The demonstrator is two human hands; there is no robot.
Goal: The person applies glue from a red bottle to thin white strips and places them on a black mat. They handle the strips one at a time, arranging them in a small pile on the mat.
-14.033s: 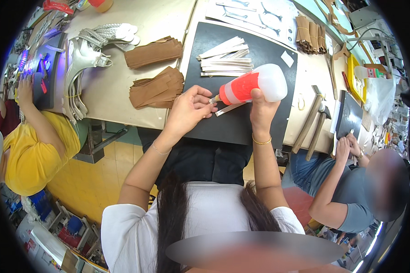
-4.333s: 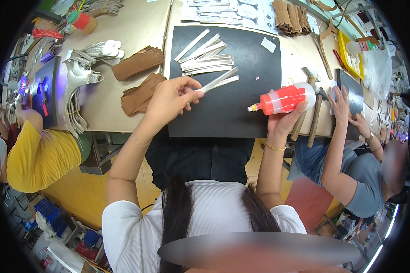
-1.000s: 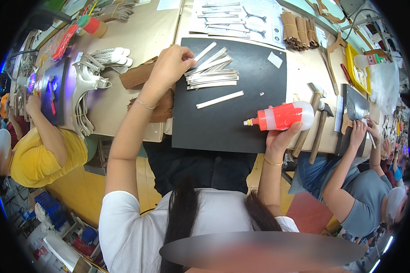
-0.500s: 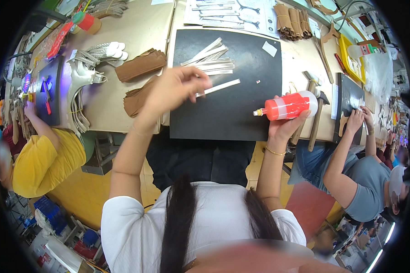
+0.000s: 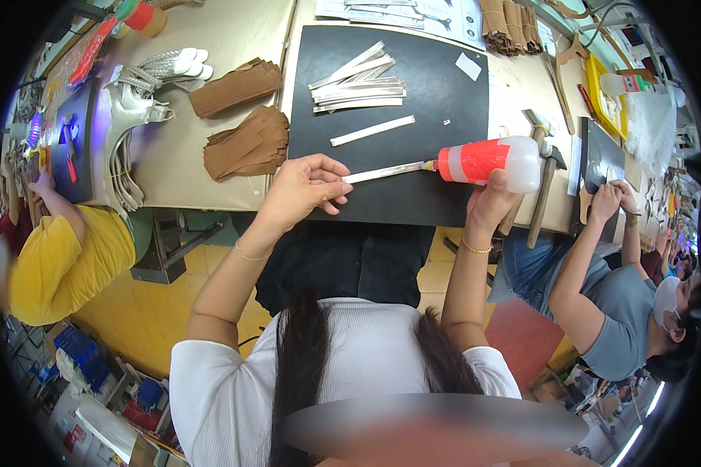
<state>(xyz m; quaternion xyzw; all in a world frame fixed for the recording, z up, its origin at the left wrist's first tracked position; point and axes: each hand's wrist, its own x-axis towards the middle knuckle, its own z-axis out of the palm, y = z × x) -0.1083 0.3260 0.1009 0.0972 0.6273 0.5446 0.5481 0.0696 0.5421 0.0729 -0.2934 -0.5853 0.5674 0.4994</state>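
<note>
Left hand (image 5: 304, 191) pinches one end of pale strip (image 5: 385, 172) over black mat (image 5: 452, 97); right hand (image 5: 491, 204) grips glue bottle (image 5: 487, 161), nozzle touching strip's far end.

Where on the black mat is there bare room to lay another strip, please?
The black mat is bare right of the strip pile, around the small white scrap, and along its near left edge. The middle is crowded: a loose strip, the held strip and glue bottle.
</note>
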